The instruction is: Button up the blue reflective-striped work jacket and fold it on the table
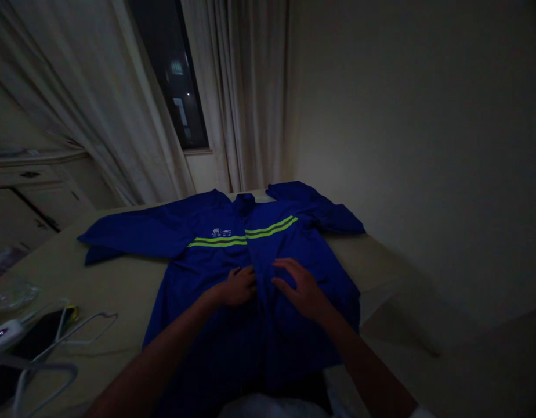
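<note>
A blue work jacket [216,273] with yellow-green stripes across the chest and a small white print lies front side up, its sleeves spread to both sides. At the jacket's middle, my left hand [241,286] rests by the front opening, its fingers bent and their tips partly hidden at the cloth edge; whether they pinch it I cannot make out. To the right of the opening, my right hand [297,285] is over the front panel with thumb and fingers apart, holding nothing.
The jacket lies on a pale table [120,290]. At the left are a dark phone-like slab [42,337], a white device [6,335] and white cables [83,337]. Curtains [250,87] and a window [174,69] stand behind; a wall [416,145] is close on the right.
</note>
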A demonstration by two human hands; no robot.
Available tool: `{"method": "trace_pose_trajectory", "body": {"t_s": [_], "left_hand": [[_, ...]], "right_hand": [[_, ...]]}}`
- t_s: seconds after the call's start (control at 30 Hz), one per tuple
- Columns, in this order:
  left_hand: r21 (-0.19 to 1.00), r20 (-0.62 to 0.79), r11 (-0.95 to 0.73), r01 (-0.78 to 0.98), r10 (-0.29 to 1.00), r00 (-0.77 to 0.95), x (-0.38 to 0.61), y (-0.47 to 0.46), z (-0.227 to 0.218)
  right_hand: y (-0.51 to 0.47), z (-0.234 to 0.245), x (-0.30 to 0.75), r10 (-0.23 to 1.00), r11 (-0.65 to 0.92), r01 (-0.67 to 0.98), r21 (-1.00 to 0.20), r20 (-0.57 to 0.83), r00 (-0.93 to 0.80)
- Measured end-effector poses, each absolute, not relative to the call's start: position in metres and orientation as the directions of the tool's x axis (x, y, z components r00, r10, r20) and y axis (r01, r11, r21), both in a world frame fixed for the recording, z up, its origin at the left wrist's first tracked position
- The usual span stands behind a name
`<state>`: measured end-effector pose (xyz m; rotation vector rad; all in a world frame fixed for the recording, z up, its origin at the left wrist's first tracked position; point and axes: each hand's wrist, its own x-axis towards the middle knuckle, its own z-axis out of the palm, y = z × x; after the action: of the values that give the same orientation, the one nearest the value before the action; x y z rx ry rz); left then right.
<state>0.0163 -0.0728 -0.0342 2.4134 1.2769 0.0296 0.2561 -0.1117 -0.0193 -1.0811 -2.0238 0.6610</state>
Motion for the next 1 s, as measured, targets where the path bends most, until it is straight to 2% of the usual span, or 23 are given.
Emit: {"method": "trace_pose_trajectory", "body": {"t_s": [0.03, 0.1, 0.17, 0.23, 0.33, 0.57, 0.7, 0.83, 0.9, 1.0], "left_hand": [[0.408, -0.184, -0.49, 0.77, 0.782, 0.595, 0.008, -0.056, -0.03], [0.442, -0.139, -0.429, 0.788, 0.835, 0.532, -0.01, -0.019, -0.025], [0.416, 0.015, -0.339, 0.844, 0.93, 0.366, -0.025, 0.016, -0.029], [0.381, 0.206, -0.27, 0.884, 0.957, 0.204, -0.037, 0.049, -0.038], [0.372, 0.353, -0.23, 0.899, 0.931, 0.092, -0.051, 0.092, -0.053], [0.412, 0.446, -0.233, 0.881, 0.895, 0.028, -0.056, 0.196, -0.05], [0.445, 0.416, -0.108, 0.889, 0.904, -0.099, -0.035, 0.248, -0.042], [0.564, 0.203, 0.053, 0.824, 0.958, -0.201, -0.027, 0.281, -0.029], [0.625, 0.089, 0.069, 0.778, 0.983, -0.159, -0.035, 0.288, -0.021], [0.711, -0.032, -0.056, 0.701, 0.993, 0.112, -0.061, 0.284, -0.007]], "right_hand": [[-0.088, -0.019, 0.251, 0.837, 0.542, 0.529, -0.653, 0.358, -0.414], [-0.04, -0.021, 0.236, 0.829, 0.554, 0.655, -0.514, 0.265, -0.493], [0.0, -0.029, 0.217, 0.824, 0.556, 0.74, -0.379, 0.132, -0.551], [0.026, -0.041, 0.202, 0.805, 0.572, 0.765, -0.296, 0.024, -0.593], [0.041, -0.057, 0.19, 0.791, 0.583, 0.763, -0.279, -0.017, -0.611], [0.041, -0.063, 0.195, 0.799, 0.569, 0.743, -0.354, 0.024, -0.601], [0.043, -0.061, 0.196, 0.801, 0.558, 0.732, -0.392, 0.024, -0.598], [0.044, -0.061, 0.199, 0.796, 0.554, 0.715, -0.426, 0.017, -0.606], [0.044, -0.06, 0.201, 0.792, 0.556, 0.706, -0.438, 0.019, -0.611], [0.043, -0.06, 0.202, 0.791, 0.551, 0.696, -0.46, 0.024, -0.611]]}}
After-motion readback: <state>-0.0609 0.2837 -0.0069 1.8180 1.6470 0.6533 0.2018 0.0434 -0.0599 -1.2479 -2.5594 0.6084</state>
